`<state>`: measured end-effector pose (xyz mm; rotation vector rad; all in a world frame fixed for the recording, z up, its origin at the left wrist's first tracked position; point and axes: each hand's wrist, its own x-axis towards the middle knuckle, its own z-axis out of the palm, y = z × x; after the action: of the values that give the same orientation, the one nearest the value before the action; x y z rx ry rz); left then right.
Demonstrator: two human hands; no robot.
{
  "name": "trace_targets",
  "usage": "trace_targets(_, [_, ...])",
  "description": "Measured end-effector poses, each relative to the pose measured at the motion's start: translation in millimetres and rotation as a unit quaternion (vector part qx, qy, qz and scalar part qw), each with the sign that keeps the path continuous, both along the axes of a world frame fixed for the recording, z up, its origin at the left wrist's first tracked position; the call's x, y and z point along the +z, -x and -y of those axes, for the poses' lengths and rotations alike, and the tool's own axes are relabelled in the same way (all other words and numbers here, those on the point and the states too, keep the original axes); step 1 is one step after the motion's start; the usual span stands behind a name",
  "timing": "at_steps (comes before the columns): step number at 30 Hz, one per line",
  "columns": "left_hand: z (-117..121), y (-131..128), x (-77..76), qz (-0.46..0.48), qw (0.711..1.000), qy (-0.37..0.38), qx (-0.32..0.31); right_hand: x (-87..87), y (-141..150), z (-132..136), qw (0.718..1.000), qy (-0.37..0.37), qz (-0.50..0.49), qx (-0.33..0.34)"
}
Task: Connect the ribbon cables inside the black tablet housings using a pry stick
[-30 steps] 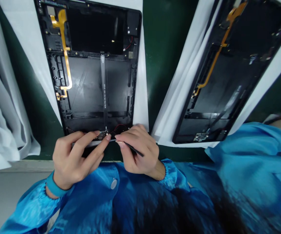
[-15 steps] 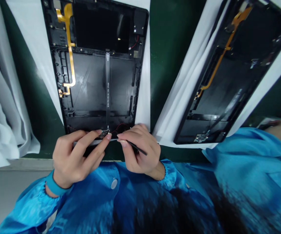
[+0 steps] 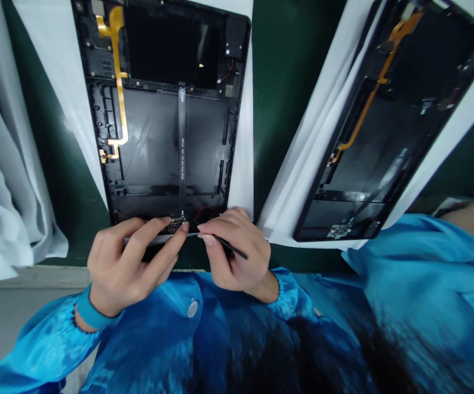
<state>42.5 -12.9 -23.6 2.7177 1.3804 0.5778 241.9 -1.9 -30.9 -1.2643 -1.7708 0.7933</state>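
Observation:
A black tablet back shell (image 3: pixel 150 164) lies with its inside facing up in front of me. At its near edge sits a small circuit board (image 3: pixel 174 224), below a long black ribbon cable (image 3: pixel 182 158). The fingers of my left hand (image 3: pixel 132 260) are spread, and two fingertips press on the board's ends. Between thumb and fingers, my right hand (image 3: pixel 239 249) pinches a thin black stick-like tool (image 3: pixel 231 247); its tip is hidden at the fingertips beside the board. A thin red wire (image 3: pixel 206 209) curves close by. An orange flex cable (image 3: pixel 119 93) runs down the shell's left side.
A second tablet shell (image 3: pixel 368 158) lies tilted on white cloth (image 3: pixel 298 158) to the right. Another person's blue sleeve (image 3: pixel 417 257) is at the near right. White fabric (image 3: pixel 11 180) drapes over the green table (image 3: pixel 278 71) on the left.
Almost nothing differs. Both hands stay at the board, with only a very slight shift of the left fingers and the tool.

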Motion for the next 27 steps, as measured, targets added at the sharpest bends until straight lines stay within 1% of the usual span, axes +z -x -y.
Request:
trace_targets(4, [0.4,0.0,0.2,0.003,1.0,0.006,0.0,-0.9,-0.7,0.7,1.0,-0.001,0.005,0.002])
trace_targets(8, [1.9,-0.2,1.1,-0.002,0.999,0.031,0.026,-1.2,-0.8,1.1,1.0,-0.001,0.006,0.004])
trace_targets(11, [1.7,1.4,2.2,-0.006,0.998,0.055,0.016,-0.7,-0.3,1.0,1.0,-0.002,0.001,-0.001])
trace_targets(13, [2.0,3.3,2.3,0.001,0.997,0.071,0.013,-0.2,-0.1,1.0,1.0,0.001,0.003,-0.002])
trace_targets(19, [4.6,4.2,1.2,0.028,0.994,0.1,0.034,-0.3,0.1,1.5,1.0,0.005,-0.001,-0.008])
trace_targets(22, [3.0,1.0,2.6,0.02,0.994,0.1,0.034,-1.0,0.0,1.5,1.0,0.0,-0.012,-0.011])
trace_targets(27, [-1.3,-2.0,5.1,0.006,0.997,0.072,0.026,-1.4,-1.2,1.3,1.0,-0.006,-0.016,-0.002])
